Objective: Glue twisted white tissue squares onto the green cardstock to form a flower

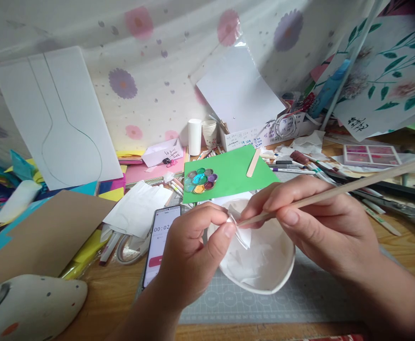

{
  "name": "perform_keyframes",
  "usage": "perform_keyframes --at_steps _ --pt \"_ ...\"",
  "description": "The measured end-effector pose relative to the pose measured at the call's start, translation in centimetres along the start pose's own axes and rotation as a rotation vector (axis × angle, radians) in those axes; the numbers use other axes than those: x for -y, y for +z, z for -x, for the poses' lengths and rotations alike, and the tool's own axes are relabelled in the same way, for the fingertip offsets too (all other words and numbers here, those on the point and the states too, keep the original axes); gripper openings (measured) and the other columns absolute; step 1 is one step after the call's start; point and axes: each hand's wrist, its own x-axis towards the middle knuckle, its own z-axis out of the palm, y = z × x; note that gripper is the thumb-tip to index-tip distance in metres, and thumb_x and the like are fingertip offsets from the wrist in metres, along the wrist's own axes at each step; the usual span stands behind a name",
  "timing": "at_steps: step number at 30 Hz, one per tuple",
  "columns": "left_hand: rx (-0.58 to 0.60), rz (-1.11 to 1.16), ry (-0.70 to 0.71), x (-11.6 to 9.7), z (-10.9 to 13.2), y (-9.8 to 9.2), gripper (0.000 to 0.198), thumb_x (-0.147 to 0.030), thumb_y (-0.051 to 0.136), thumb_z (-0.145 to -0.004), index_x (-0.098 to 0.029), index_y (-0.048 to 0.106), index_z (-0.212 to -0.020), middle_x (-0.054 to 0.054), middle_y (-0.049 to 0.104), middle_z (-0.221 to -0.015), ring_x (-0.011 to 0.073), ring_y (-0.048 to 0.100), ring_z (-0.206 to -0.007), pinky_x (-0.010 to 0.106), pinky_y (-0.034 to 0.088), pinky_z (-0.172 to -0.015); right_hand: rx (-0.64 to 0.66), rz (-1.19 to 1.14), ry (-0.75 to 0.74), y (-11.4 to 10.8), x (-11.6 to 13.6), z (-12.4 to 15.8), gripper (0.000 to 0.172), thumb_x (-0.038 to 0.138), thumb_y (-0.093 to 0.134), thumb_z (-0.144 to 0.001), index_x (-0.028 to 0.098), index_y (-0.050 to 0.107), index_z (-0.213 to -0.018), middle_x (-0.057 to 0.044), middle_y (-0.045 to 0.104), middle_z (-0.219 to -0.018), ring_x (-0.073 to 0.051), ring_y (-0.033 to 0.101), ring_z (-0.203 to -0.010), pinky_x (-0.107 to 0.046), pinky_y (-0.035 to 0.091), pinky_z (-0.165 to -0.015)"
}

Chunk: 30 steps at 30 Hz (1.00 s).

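The left hand (189,251) has its grip closed, thumb and forefinger pinching one small white folded paper scrap (242,235). The scrap is held just above the shallow white bowl (282,279), over its rim on the far side. The right hand (321,222) is clamped, pencil-fashion, on one long thin wooden stick (353,185). The stick's tip touches the scrap over the bowl, and its shaft runs up and away to the right of the bowl.

The bowl holds several loose white paper pieces, too overlapped to count. It sits on one grey gridded cutting mat (229,303), which lies on the wooden counter (413,246).

Just left of the bowl lies one smartphone (161,237) with a timer on its screen. Beyond the bowl lies one green paper sheet (236,175). This sheet carries one round flower-shaped paint palette (200,180) and one flat wooden craft stick (253,163).

Further beyond the bowl stand a short stack of paper cups (209,132) and one white cylinder (194,136). Well to the left of the bowl lies one brown cardboard sheet (47,237).
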Motion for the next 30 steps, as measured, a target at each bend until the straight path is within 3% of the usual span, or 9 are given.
perform_keyframes --at_steps 8,13,21,30 --pt "0.028 0.087 -0.027 0.3 0.1 -0.2 0.013 -0.019 0.061 -0.089 -0.019 0.066 -0.077 -0.002 0.062 -0.074 0.0137 0.058 -0.072 0.028 0.046 -0.070 0.027 0.037 -0.036 0.1 0.4 -0.2 0.010 0.019 0.062 -0.099 0.023 0.070 -0.104 -0.006 0.077 -0.095 -0.018 0.075 -0.095 -0.030 0.062 -0.084" --pt "0.007 0.019 -0.062 0.2 0.1 0.0 0.011 -0.018 0.063 -0.086 -0.019 0.065 -0.075 0.000 0.064 -0.074 0.0165 0.060 -0.071 0.032 0.047 -0.069 0.068 0.145 -0.118 0.2 0.7 -0.5 0.011 0.013 0.063 -0.097 0.018 0.070 -0.102 -0.006 0.077 -0.090 -0.017 0.075 -0.092 -0.028 0.062 -0.084" --pt "0.001 0.077 -0.116 0.6 0.1 -0.3 0.014 -0.018 0.061 -0.088 -0.019 0.067 -0.076 0.002 0.065 -0.077 0.0179 0.060 -0.074 0.032 0.047 -0.072 -0.072 0.034 -0.009 -0.2 0.1 0.0 0.009 0.022 0.065 -0.097 0.024 0.074 -0.100 -0.006 0.077 -0.091 -0.020 0.075 -0.091 -0.031 0.064 -0.077" --pt "-0.097 0.285 -0.194 1.6 0.0 -0.4 0.017 -0.021 0.062 -0.088 -0.020 0.069 -0.073 0.001 0.065 -0.072 0.0180 0.055 -0.071 0.031 0.044 -0.067 -0.234 -0.228 -0.012 -1.8 0.0 -1.6 0.006 0.021 0.071 -0.092 0.023 0.076 -0.090 -0.004 0.080 -0.085 -0.018 0.079 -0.071 -0.024 0.067 -0.061"
